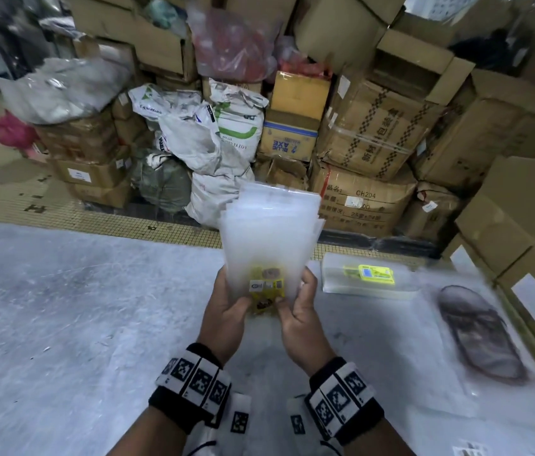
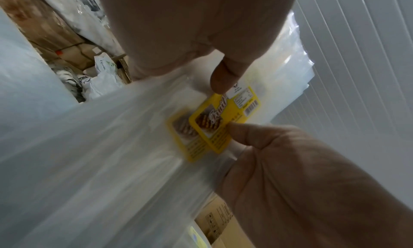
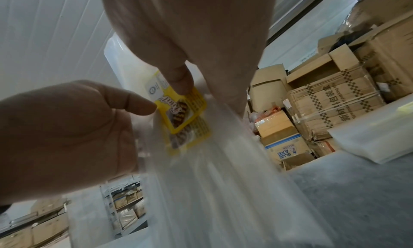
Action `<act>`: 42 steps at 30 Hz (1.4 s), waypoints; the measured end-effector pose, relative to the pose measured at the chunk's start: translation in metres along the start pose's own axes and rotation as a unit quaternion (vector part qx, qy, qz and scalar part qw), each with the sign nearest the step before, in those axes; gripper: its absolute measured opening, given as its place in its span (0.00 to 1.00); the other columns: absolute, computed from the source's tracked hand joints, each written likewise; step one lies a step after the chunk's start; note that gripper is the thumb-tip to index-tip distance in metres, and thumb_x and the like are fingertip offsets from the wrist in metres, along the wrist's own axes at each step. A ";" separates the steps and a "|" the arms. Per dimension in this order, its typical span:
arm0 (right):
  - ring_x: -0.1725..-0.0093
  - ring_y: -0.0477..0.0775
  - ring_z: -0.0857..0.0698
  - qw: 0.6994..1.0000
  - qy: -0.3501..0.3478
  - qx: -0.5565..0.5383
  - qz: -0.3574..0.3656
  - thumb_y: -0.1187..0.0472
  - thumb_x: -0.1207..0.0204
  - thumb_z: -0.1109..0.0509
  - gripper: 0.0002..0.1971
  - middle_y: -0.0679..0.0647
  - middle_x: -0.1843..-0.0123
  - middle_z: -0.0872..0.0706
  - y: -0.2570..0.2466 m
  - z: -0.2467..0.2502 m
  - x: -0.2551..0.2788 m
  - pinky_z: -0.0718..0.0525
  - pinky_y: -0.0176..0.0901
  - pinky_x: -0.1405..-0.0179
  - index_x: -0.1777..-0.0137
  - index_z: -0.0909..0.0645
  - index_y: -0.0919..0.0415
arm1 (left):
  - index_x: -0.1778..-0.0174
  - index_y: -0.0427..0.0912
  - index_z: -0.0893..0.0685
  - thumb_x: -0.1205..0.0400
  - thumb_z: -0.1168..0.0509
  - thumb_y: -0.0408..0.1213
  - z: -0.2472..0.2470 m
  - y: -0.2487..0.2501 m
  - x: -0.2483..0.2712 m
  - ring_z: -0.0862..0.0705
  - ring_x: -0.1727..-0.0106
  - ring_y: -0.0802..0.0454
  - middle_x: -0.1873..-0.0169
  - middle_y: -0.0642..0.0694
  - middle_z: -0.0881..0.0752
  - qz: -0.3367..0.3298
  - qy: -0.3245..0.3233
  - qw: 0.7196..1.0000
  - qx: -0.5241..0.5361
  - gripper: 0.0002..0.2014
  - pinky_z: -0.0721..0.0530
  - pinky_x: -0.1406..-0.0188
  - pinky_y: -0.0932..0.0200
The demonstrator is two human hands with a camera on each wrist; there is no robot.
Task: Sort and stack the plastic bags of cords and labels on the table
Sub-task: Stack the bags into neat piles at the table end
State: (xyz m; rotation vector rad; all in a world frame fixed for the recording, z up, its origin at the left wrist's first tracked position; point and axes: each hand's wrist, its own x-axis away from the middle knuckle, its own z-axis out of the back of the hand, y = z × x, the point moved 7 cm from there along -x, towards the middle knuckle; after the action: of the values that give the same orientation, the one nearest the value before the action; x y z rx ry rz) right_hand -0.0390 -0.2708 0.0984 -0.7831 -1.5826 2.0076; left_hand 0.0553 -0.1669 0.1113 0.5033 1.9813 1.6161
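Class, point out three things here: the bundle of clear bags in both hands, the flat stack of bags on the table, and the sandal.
bundle of clear bags (image 1: 269, 232), head view, upper clear part.
flat stack of bags (image 1: 335, 274), head view, clear left end.
sandal (image 1: 480, 334), head view, strap.

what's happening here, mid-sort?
A person holds a fanned bundle of clear plastic bags upright over the grey table, gripping its lower end with both the left hand and the right hand. Their thumbs press beside yellow printed labels at the bottom of the bags. To the right, a flat stack of similar bags with a yellow label on top already lies on the table. Cardboard boxes and sacks are piled behind.
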 end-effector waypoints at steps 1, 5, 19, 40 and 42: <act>0.27 0.49 0.21 1.000 -0.001 -0.002 0.003 0.68 0.14 0.40 0.31 0.53 0.23 0.23 -0.001 0.001 0.002 0.23 0.56 0.24 0.17 0.48 0.50 | 0.34 0.54 0.24 0.25 0.35 0.23 -0.001 0.001 0.001 0.14 0.42 0.61 0.44 0.55 0.12 0.000 0.004 1.000 -0.001 0.27 0.15 0.49 0.63; 0.27 0.50 0.20 1.000 -0.005 -0.001 0.002 0.68 0.15 0.40 0.31 0.53 0.24 0.22 -0.003 0.003 0.005 0.22 0.58 0.25 0.17 0.49 0.52 | 0.39 0.58 0.21 0.28 0.36 0.30 -0.001 0.004 0.006 0.14 0.41 0.56 0.46 0.59 0.12 -0.004 0.014 1.000 -0.005 0.24 0.14 0.45 0.58; 0.35 0.48 0.16 0.993 -0.012 -0.104 -0.052 0.78 0.29 0.35 0.40 0.57 0.31 0.20 0.001 0.002 0.020 0.12 0.44 0.44 0.22 0.39 0.45 | 0.24 0.39 0.30 0.27 0.29 0.17 0.010 -0.025 0.011 0.16 0.36 0.41 0.37 0.40 0.15 0.030 -0.064 0.997 0.006 0.35 0.12 0.45 0.45; 0.51 0.43 0.12 0.983 0.037 -0.152 -0.095 0.90 0.33 0.43 0.39 0.58 0.39 0.17 -0.014 -0.002 0.033 0.13 0.39 0.64 0.31 0.30 0.51 | 0.20 0.32 0.37 0.40 0.27 0.43 0.001 -0.012 0.018 0.12 0.44 0.52 0.44 0.52 0.10 0.025 -0.100 0.988 0.119 0.51 0.13 0.54 0.57; 0.58 0.42 0.11 0.981 0.032 -0.160 -0.101 0.90 0.32 0.45 0.37 0.59 0.43 0.16 -0.016 -0.006 0.034 0.14 0.38 0.69 0.30 0.30 0.54 | 0.23 0.30 0.35 0.42 0.27 0.43 -0.003 -0.010 0.021 0.10 0.50 0.52 0.50 0.50 0.09 0.031 -0.105 0.987 0.121 0.49 0.13 0.59 0.57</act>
State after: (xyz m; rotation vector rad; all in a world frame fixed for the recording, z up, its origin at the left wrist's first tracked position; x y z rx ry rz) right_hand -0.0597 -0.2404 0.1076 -0.7582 -1.8918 1.5920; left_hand 0.0371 -0.1595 0.0982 0.8012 2.0250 1.3033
